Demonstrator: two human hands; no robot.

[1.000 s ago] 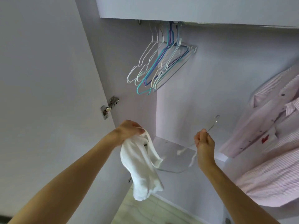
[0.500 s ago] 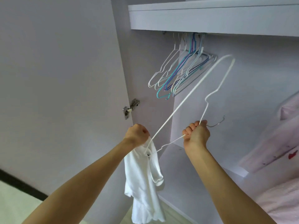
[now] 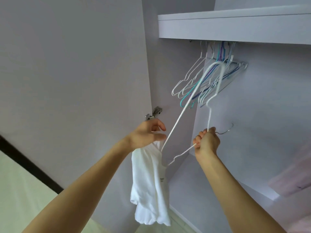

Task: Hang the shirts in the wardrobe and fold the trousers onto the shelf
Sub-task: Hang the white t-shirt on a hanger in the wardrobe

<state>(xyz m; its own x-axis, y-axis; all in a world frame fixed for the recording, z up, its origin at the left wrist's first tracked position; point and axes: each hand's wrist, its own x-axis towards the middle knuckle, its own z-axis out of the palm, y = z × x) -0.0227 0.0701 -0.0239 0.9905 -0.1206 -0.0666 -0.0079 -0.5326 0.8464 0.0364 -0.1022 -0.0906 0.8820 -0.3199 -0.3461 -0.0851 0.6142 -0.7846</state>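
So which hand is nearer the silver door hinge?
Left. The left hand sits just below the silver door hinge; the right hand grips the white wire hanger farther right.

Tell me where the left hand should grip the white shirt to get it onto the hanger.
Grip the shirt at its neck opening, coming from the left. One end of the hanger already pokes in there, and the right hand holds the hanger by its neck, so the left hand can probably draw the collar over.
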